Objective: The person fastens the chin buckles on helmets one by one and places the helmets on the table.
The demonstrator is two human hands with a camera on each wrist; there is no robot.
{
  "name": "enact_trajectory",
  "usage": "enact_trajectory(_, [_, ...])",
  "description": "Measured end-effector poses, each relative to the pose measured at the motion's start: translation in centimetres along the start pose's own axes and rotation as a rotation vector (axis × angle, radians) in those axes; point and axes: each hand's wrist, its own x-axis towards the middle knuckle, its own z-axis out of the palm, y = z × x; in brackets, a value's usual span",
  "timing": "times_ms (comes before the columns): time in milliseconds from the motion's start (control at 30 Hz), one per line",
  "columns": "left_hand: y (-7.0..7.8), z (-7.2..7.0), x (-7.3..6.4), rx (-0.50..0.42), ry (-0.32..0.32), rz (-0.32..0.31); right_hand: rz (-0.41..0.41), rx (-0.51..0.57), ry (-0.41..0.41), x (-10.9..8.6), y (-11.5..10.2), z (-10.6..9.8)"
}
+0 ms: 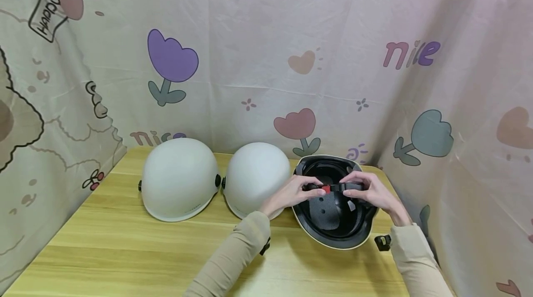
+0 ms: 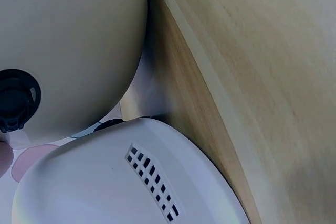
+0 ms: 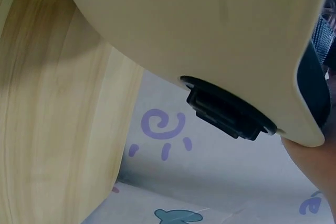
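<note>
At the right of the table an upturned white helmet (image 1: 324, 218) shows its black padded inside. Across its opening runs a black chin strap (image 1: 351, 187) with a red buckle piece (image 1: 326, 189). My left hand (image 1: 290, 192) pinches the strap at the red piece between thumb and fingers. The other side of the strap, by a black buckle part, is pinched by my right hand (image 1: 376, 189). Whether the two buckle parts are joined, I cannot tell. In the right wrist view the helmet's pale shell (image 3: 210, 30) carries a black side clip (image 3: 228, 109).
Two more white helmets stand dome-up on the wooden table (image 1: 137, 250): one at the left (image 1: 180, 181), one in the middle (image 1: 256, 176) beside the upturned one. A patterned cloth (image 1: 250, 56) hangs behind the table and along its sides.
</note>
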Motion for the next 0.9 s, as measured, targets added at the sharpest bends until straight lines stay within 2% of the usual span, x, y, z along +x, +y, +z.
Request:
enact_trajectory(233, [-0.05,0.05,-0.06,0.003,0.018,0.000,-0.024,-0.011,0.005,0.17,-0.80,0.33])
enact_trajectory(533, [-0.11,0.12,0.03,0.006,0.021,0.014,-0.028,0.040,-0.028,0.28,-0.48,0.52])
enact_trajectory(733, [-0.22,0.08,0.07,0.013,0.012,0.036,-0.030,0.049,-0.017,0.32,-0.50,0.68])
enact_trajectory(900, [-0.32,0.03,0.02,0.013,0.004,0.052,-0.028,0.096,-0.029,0.36,-0.49,0.80])
